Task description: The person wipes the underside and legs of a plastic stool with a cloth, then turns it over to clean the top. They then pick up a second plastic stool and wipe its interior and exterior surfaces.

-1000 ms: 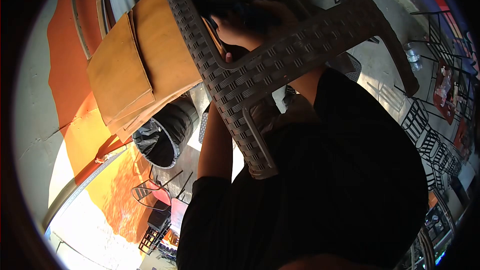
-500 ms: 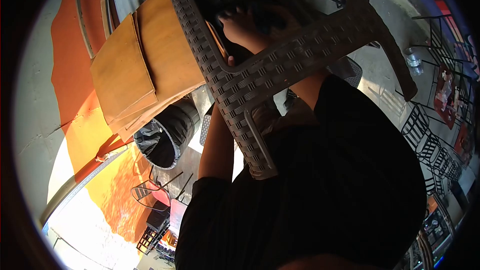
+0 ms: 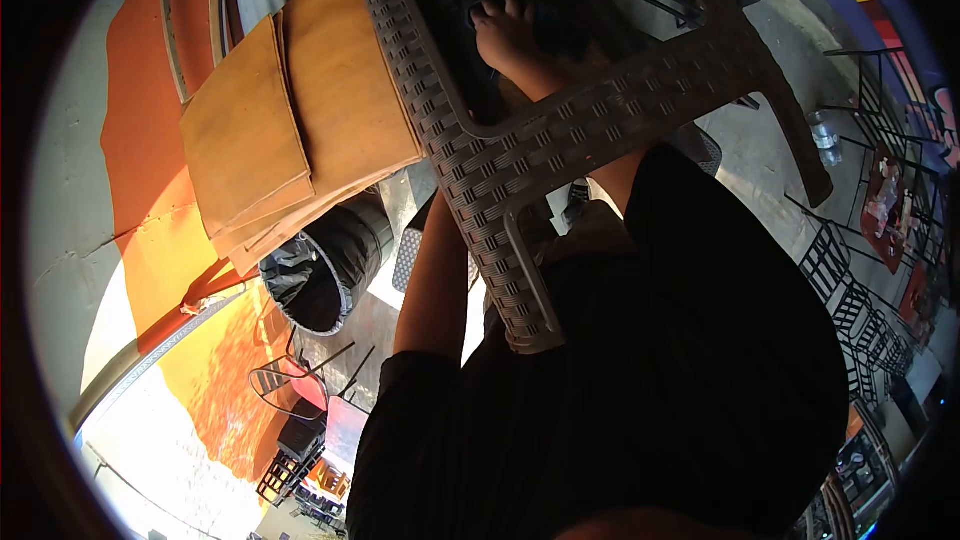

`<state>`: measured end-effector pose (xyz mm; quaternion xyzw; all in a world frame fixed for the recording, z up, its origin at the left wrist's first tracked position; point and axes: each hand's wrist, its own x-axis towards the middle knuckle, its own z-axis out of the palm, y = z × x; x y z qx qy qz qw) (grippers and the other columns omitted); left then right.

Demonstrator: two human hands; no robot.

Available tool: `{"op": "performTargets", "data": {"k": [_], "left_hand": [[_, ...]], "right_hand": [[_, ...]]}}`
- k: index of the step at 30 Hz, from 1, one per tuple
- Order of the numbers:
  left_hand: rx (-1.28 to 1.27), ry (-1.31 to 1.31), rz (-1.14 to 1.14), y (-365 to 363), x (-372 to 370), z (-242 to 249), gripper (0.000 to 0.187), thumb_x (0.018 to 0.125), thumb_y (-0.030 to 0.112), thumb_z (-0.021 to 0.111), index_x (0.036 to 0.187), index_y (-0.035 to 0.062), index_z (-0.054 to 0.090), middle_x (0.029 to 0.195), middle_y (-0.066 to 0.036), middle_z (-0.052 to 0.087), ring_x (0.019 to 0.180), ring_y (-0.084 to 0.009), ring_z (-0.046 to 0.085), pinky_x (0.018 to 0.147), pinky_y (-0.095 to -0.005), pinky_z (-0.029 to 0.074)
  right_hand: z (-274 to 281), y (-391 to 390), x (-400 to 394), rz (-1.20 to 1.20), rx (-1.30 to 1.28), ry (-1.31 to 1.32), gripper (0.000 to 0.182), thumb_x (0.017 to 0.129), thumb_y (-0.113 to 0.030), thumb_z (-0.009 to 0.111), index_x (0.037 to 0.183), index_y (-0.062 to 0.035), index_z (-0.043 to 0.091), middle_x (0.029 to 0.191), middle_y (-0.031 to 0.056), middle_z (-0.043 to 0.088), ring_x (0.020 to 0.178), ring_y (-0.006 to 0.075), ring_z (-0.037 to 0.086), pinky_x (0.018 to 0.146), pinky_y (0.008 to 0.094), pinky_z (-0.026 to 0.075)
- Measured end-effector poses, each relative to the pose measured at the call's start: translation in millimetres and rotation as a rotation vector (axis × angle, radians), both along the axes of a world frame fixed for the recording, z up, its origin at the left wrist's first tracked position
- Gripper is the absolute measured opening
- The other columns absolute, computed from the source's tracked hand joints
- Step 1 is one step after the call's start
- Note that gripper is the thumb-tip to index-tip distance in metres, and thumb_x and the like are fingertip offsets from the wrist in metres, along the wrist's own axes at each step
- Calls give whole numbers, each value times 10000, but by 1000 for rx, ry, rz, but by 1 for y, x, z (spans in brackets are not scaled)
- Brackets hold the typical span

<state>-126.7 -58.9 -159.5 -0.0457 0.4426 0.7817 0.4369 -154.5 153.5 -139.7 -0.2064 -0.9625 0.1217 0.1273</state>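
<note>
A dark brown plastic chair with a woven pattern point(image 3: 600, 100) fills the upper middle, tipped over in front of me, its legs pointing down and to the right. My right hand point(image 3: 505, 35) reaches through the opening in its frame. The fingers are spread and rest on a dark surface inside; shadow hides what that surface is. My left forearm rises behind the chair's lower left edge, and the hand itself is hidden there. Tan flat sheets point(image 3: 300, 100), stacked and overlapping, lie against the chair's left side.
A bin with a black liner point(image 3: 325, 280) stands below the sheets. Metal chairs point(image 3: 870, 320) and a low red table point(image 3: 885, 205) are at the right. A clear plastic bottle point(image 3: 825, 135) stands on the floor. A red-seated chair point(image 3: 300, 380) is at lower left.
The chair has shifted slightly right in view. My right hand has moved a little up and right, its fingers now more visible. A fingertip by the frame's inner edge no longer shows.
</note>
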Motion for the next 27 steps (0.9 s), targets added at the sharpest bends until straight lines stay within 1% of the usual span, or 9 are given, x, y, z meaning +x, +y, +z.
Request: {"op": "performTargets", "data": {"k": [2,6,9,10,13,14,18,22,27], "left_hand": [[2,2,3,0,0,0,505,1001,386,517,1386,60,484,1298,-108,564,1139,-246,576,931,-396,490],[8,2,5,2,-1,0,514,1001,395,513,1391,61,480,1307,-110,559,1147,-249,572,937,-400,486],[7,3,2,2,0,1,521,1002,402,510,1395,62,477,1313,-111,555,1153,-252,569,942,-403,484],[7,0,4,1,2,2,523,1002,404,509,1396,62,475,1316,-111,554,1155,-252,568,944,-404,483],[2,-2,5,-3,5,1,530,1002,411,507,1400,63,472,1322,-112,550,1161,-255,565,949,-407,480],[5,-8,5,-3,6,1,533,1002,413,506,1402,63,471,1324,-112,549,1164,-256,564,950,-408,479],[3,-11,6,-5,9,2,542,1002,423,502,1407,64,466,1333,-113,544,1172,-259,560,957,-412,475],[3,-12,6,-4,12,2,551,1003,432,498,1413,65,462,1342,-115,539,1180,-262,556,963,-415,472],[1,-17,2,-4,15,1,563,1003,443,494,1419,66,456,1353,-116,533,1191,-266,551,971,-420,467]], "right_hand": [[1,-20,3,135,-56,-11,424,934,-174,519,1340,-165,642,1496,42,520,1437,376,336,1185,697,128],[-20,-20,5,287,-100,165,340,962,-225,524,1241,-133,697,1415,21,588,1341,336,446,1140,734,194],[-10,5,1,124,-23,119,349,997,-323,528,1238,-139,700,1404,14,594,1320,335,449,1129,726,211],[-6,13,-3,-12,-25,100,394,1014,-400,515,1251,-140,693,1426,13,576,1315,337,439,1123,723,214],[2,4,-10,-88,-4,-91,450,1035,-435,462,1364,-167,614,1529,3,467,1355,350,386,1136,682,218],[5,-5,-9,-23,-21,-107,458,1037,-427,458,1381,-157,595,1552,14,434,1404,354,334,1146,704,187],[-6,-31,-1,231,-135,69,402,1006,-375,515,1283,-133,677,1493,36,511,1424,375,347,1148,742,155],[-1,-1,-12,-23,-126,-39,379,1004,-356,512,1320,-201,653,1547,2,440,1457,358,287,1169,715,151],[0,-4,-7,125,-68,-105,366,988,-347,519,1291,-209,671,1515,11,484,1428,360,340,1152,710,188]]}}
